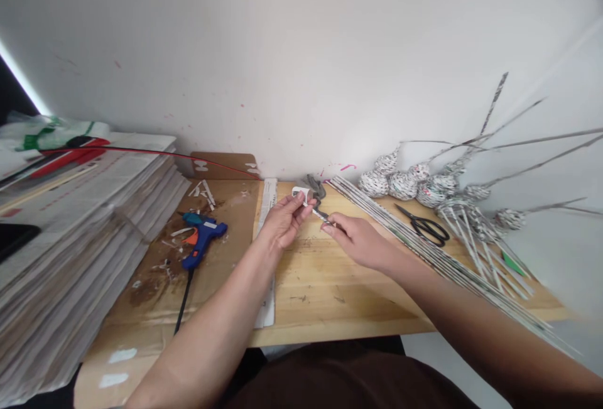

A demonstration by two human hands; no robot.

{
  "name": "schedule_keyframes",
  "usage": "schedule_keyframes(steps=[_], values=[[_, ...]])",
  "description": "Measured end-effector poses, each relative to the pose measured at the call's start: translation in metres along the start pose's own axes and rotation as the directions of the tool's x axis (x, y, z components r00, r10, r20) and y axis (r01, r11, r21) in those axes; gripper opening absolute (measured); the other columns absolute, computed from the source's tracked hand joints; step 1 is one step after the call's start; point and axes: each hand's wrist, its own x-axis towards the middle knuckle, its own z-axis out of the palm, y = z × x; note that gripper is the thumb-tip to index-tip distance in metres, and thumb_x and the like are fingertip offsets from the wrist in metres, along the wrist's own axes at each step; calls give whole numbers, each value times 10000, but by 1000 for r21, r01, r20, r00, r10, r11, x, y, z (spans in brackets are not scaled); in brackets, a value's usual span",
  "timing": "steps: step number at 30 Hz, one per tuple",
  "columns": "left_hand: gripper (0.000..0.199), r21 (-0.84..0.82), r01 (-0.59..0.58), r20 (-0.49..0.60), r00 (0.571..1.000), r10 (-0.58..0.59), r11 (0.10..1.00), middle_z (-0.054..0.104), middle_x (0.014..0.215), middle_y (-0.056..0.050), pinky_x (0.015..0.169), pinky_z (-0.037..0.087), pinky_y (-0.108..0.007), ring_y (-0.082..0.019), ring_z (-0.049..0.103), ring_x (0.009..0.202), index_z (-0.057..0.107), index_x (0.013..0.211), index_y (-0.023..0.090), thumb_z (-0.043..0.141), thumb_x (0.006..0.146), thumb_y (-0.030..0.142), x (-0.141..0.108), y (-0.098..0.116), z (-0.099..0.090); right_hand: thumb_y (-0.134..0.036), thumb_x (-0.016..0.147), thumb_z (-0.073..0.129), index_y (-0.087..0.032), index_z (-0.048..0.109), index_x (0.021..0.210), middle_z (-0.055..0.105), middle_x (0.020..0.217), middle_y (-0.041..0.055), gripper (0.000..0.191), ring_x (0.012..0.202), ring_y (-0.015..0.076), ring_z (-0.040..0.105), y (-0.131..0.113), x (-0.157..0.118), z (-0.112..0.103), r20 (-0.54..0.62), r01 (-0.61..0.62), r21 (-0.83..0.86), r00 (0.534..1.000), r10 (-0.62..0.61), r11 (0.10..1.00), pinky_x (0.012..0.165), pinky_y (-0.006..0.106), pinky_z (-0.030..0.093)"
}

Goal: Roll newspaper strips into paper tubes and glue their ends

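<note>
My left hand (286, 219) is closed around a small white roll (298, 192) that looks like paper, with one end showing above the thumb. A thin rolled newspaper strip (321, 214) spans the gap between my hands. Its right end is pinched in the fingers of my right hand (352, 237), while its left end meets the fingers of my left hand. Whether the strip is joined to the roll is hidden by those fingers. Just behind the roll, a crumpled grey cloth (316, 188) lies against the wall.
Long newspaper tubes (396, 220) lie diagonally on the wooden table (325, 296). Black scissors (426, 228) and several woven paper balls (402, 185) are to the right. A blue glue gun (202, 242) lies on cardboard (226, 277). Stacked newspapers (136, 233) rise at left.
</note>
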Motion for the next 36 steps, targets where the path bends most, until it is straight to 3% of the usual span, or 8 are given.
schedule_keyframes(steps=[3,7,14,17,20,27,33,36], values=[[82,-14,0,-24,1000,-1,1000,689,715,-46,615,579,-153,-130,702,682,628,713,88,659,783,59,0,1,0,-504,923,387,-180,543,831,444,619,-17,372,549,117,429,2,2,5,34,-23,101,999,19,995,531,242,341],[73,-41,17,-43,999,-18,999,673,683,-29,607,570,-130,-105,691,654,631,725,93,656,789,68,0,3,1,-573,937,232,-192,504,945,241,523,-89,468,381,93,241,6,2,7,378,-295,486,920,107,823,402,226,257],[67,29,4,-35,999,-3,1000,676,702,-49,602,576,-155,-123,694,661,627,751,94,679,784,120,0,2,-1,-486,900,466,-186,544,890,488,672,-4,310,597,128,455,1,1,14,-88,54,-97,994,-63,994,563,254,325],[62,34,9,-22,1000,-8,999,675,696,-50,608,572,-151,-121,692,661,630,746,91,669,790,111,-1,2,-1,-505,937,333,-185,532,893,379,553,-47,379,461,108,364,4,3,17,108,-108,246,991,83,963,485,243,307],[68,33,13,-3,1000,-13,999,669,689,-46,617,571,-148,-122,693,674,641,752,89,647,812,121,0,2,-1,-552,928,296,-184,507,929,294,512,-85,424,384,90,263,6,4,17,344,-314,552,930,131,773,410,225,258],[42,11,22,-12,1000,-22,1000,683,714,-54,656,574,-158,-117,694,682,650,774,88,650,809,112,1,3,-1,-491,912,425,-178,575,883,453,600,-24,348,533,113,425,-5,10,20,-62,23,139,998,-14,990,538,243,347],[113,17,25,-30,999,-24,1000,669,682,-44,637,567,-138,-103,685,648,627,710,87,617,821,72,0,3,0,-530,942,258,-188,508,917,265,499,-88,425,379,96,252,1,10,21,348,-296,530,931,114,795,406,227,281],[99,31,15,-38,999,-13,999,676,694,-52,627,567,-141,-121,698,680,621,716,90,635,814,91,2,3,-2,-515,927,361,-177,539,922,415,567,-37,382,484,114,403,1,9,22,127,-110,275,989,77,955,494,239,347]])
